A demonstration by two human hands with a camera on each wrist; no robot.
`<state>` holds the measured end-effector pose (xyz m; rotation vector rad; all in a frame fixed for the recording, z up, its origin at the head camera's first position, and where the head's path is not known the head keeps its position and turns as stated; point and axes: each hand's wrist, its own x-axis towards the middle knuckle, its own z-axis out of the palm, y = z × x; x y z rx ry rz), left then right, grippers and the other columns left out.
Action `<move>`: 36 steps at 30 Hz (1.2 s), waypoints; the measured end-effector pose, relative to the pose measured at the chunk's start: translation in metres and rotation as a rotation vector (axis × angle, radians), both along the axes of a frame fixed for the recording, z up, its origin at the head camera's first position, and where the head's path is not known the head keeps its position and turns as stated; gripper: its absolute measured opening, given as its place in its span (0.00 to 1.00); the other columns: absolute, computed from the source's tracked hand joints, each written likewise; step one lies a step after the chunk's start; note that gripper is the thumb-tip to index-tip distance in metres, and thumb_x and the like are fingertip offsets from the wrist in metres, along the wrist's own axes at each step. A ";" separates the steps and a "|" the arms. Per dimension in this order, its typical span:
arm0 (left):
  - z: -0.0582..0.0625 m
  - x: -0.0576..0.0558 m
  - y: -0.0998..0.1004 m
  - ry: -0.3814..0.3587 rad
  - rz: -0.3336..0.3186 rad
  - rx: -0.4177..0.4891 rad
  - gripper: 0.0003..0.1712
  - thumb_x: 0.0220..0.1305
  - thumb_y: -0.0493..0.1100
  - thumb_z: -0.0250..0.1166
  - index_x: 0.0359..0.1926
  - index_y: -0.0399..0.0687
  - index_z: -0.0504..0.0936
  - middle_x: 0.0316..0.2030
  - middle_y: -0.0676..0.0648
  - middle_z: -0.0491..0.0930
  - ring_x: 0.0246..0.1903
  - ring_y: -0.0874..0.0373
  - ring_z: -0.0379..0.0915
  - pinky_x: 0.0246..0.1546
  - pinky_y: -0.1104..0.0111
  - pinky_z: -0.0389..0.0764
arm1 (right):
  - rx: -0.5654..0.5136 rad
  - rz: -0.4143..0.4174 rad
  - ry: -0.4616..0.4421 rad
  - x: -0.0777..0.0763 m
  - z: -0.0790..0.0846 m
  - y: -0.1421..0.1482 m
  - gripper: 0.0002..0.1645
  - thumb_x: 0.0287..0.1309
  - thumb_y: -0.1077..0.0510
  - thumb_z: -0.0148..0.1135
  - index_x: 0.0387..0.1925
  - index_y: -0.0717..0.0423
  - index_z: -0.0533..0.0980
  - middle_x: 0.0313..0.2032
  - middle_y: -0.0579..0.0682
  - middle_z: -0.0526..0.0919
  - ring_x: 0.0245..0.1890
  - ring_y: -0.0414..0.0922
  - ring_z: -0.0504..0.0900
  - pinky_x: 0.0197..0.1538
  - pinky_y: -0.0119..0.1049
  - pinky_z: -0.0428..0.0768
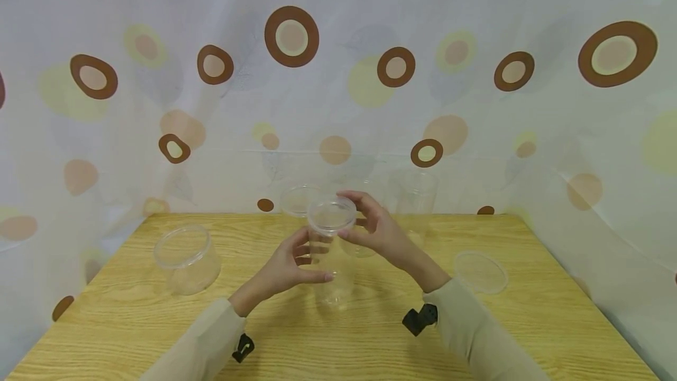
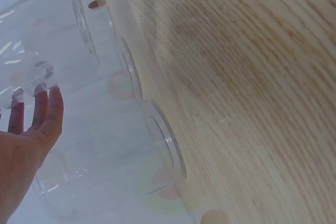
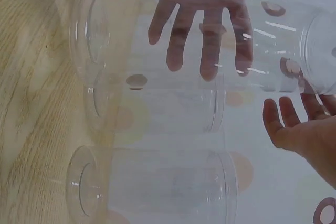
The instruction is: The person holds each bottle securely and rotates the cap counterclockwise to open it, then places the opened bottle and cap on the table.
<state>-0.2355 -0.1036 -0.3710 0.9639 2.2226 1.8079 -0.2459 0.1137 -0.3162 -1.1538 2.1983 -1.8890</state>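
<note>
A tall clear plastic container (image 1: 335, 269) stands upright between my hands over the middle of the table. My left hand (image 1: 285, 266) grips its side from the left, thumb in front and fingers behind. In the right wrist view the left hand's fingers (image 3: 212, 40) show spread through the clear wall. At the top, my right hand (image 1: 378, 228) holds the round rim (image 1: 331, 215), its thumb on the near edge and index finger round the far edge. The right fingers (image 3: 289, 119) lie by that rim in the right wrist view.
A short, wide clear container (image 1: 187, 263) stands at the left. On the right lies a flat clear lid (image 1: 480, 272). Tall clear containers stand behind my hands, one (image 1: 415, 199) at the back right and another with its rim (image 1: 301, 200) at the back left. A patterned cloth (image 1: 338, 75) hangs behind the table.
</note>
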 end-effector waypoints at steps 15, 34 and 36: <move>-0.009 -0.009 0.000 0.015 -0.029 -0.008 0.35 0.47 0.37 0.72 0.56 0.54 0.67 0.58 0.45 0.68 0.55 0.48 0.70 0.53 0.51 0.72 | -0.099 0.177 -0.071 -0.013 0.002 0.007 0.40 0.56 0.53 0.62 0.65 0.57 0.55 0.63 0.56 0.62 0.57 0.47 0.70 0.53 0.37 0.74; -0.012 -0.004 -0.025 0.012 0.021 -0.036 0.35 0.48 0.39 0.72 0.56 0.54 0.67 0.56 0.48 0.69 0.55 0.48 0.70 0.52 0.46 0.70 | -0.177 0.116 -0.093 -0.012 0.007 0.042 0.38 0.55 0.62 0.61 0.65 0.54 0.55 0.62 0.57 0.61 0.59 0.52 0.64 0.53 0.31 0.73; -0.012 -0.004 -0.031 0.013 0.037 -0.040 0.35 0.47 0.39 0.72 0.57 0.56 0.67 0.56 0.48 0.69 0.54 0.48 0.70 0.52 0.47 0.70 | -0.155 0.101 -0.089 -0.012 0.006 0.049 0.38 0.56 0.62 0.60 0.65 0.54 0.54 0.62 0.59 0.59 0.60 0.52 0.63 0.54 0.31 0.72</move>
